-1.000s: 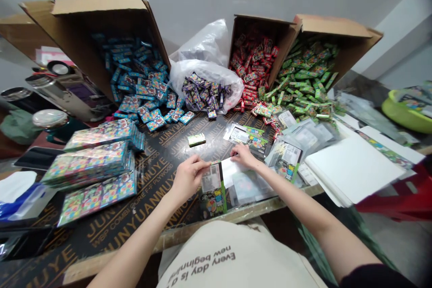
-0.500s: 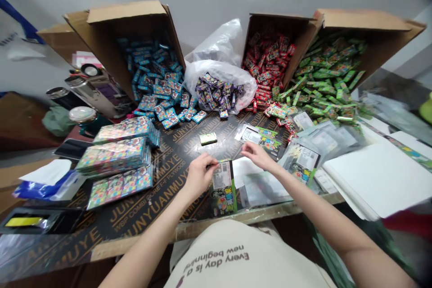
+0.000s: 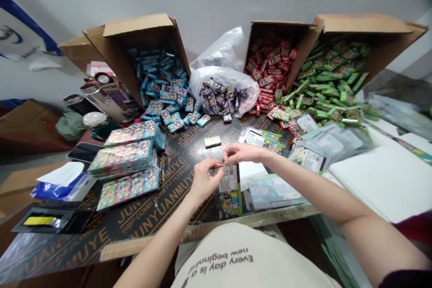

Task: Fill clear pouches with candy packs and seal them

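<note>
A printed plastic pouch (image 3: 229, 195), black and green with a clear window, lies at the table's front edge. My left hand (image 3: 206, 181) is closed in a pinch on its top edge. My right hand (image 3: 242, 153) has its fingertips pressed together, meeting the left fingertips at that same edge. Whatever is between the right fingers is too small to make out. Just beyond the hands lies a small stack of green boxes (image 3: 212, 142). More printed pouches (image 3: 261, 138) and a pile of clear pouches (image 3: 272, 189) lie to the right.
Cartons spill blue (image 3: 165, 94), red (image 3: 272, 69) and green boxes (image 3: 332, 81) at the back. Between them sits a plastic bag (image 3: 249, 94) of purple ones. Wrapped stacks (image 3: 123, 157), flasks (image 3: 103, 101) and a black tray (image 3: 54, 220) stand left. White sheets (image 3: 381, 180) lie right.
My right hand has moved left, from apart to touching distance of my left fingertips. My left hand still pinches the pouch's top edge. The whole view has shifted slightly.
</note>
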Available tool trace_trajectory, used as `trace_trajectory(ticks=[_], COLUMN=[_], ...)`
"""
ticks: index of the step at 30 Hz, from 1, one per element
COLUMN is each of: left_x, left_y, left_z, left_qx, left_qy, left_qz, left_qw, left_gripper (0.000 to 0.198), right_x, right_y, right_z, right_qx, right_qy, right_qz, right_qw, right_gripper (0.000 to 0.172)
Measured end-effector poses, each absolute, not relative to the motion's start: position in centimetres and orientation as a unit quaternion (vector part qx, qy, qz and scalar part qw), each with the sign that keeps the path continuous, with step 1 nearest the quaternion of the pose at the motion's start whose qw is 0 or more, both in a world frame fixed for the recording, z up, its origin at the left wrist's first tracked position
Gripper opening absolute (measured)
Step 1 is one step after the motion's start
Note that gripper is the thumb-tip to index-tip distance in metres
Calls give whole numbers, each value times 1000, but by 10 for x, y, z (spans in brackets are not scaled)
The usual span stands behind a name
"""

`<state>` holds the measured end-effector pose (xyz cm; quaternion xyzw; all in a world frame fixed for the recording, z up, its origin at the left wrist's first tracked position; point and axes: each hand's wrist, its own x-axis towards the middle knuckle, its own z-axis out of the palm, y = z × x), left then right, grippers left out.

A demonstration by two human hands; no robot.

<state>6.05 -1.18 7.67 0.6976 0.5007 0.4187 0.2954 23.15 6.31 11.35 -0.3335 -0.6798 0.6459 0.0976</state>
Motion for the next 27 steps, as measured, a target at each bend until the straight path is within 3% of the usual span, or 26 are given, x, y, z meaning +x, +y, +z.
trace_trajectory(ticks=[9, 13, 15, 17, 20, 22, 24, 27], left_x=[67, 62, 48, 28, 1, -4, 2, 22], left_y=[-15, -17, -16, -13, -7, -6, -7, -10], left_z=[69, 70, 72, 74, 72, 66, 56, 39], left_qx=[723, 775, 779, 776, 791, 834, 877, 893], left_qy=[529, 493, 507, 550, 583, 538, 464, 396], left_qz=[392, 361, 342, 293, 186, 122, 48, -45], left_qw=[209, 163, 139, 100, 14, 31, 115, 209], left_gripper=[10, 21, 22, 23, 27, 43, 65, 79], right_x=[221, 229, 249, 280, 325, 343, 350, 347], right_y=[55, 58, 67, 77, 84, 82, 78, 74], right_z=[87, 74, 66, 55, 34, 18, 4, -10], right_qx=[-377, -440, -487, -541, -582, -586, -582, -573], right_qy=[-625, -588, -631, -708, -759, -763, -770, -780], right_qz=[656, 632, 542, 374, 220, 224, 225, 219], right_qw=[192, 249, 266, 257, 191, 157, 135, 123], right_gripper=[11, 22, 29, 31, 24, 17, 12, 6])
